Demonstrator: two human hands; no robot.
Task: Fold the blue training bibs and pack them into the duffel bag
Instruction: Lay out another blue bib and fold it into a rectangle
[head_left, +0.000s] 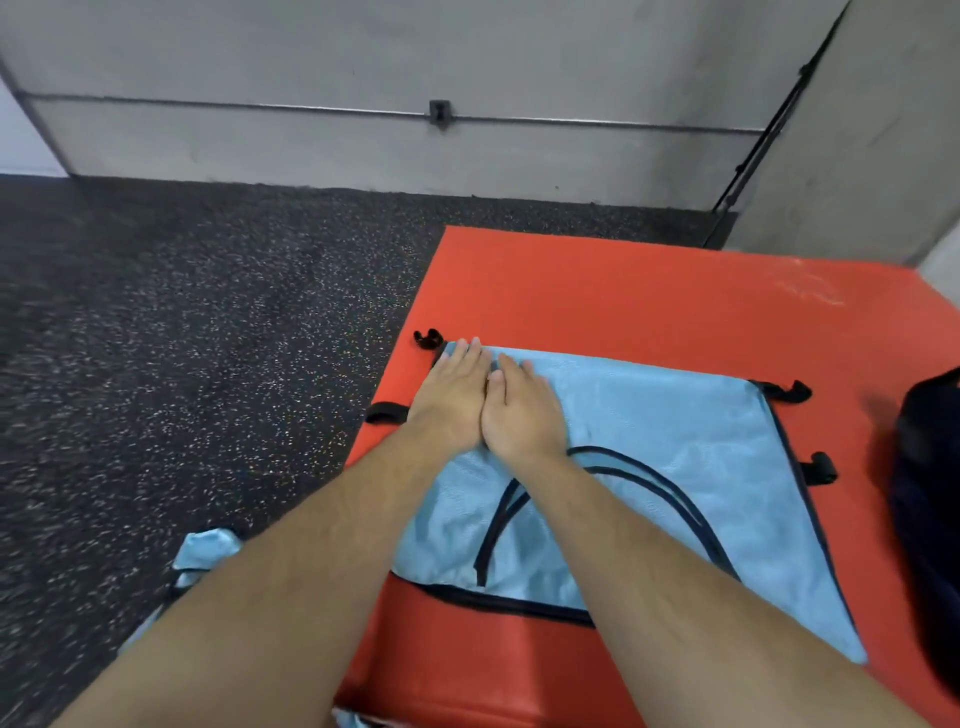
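Gym or training room | speckled black rubber flooring (182, 364) is covering the ground | a red padded mat (623, 291) is lying on it | a bare concrete wall (311, 47) is rising behind

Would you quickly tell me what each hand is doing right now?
Left hand: open, fingers straight, pressing flat on the blue bib.
Right hand: open, pressing flat on the same bib, holding nothing.

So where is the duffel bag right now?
The duffel bag sits at the head view's far right edge, partly cut off, on the red mat beside the blue bib.
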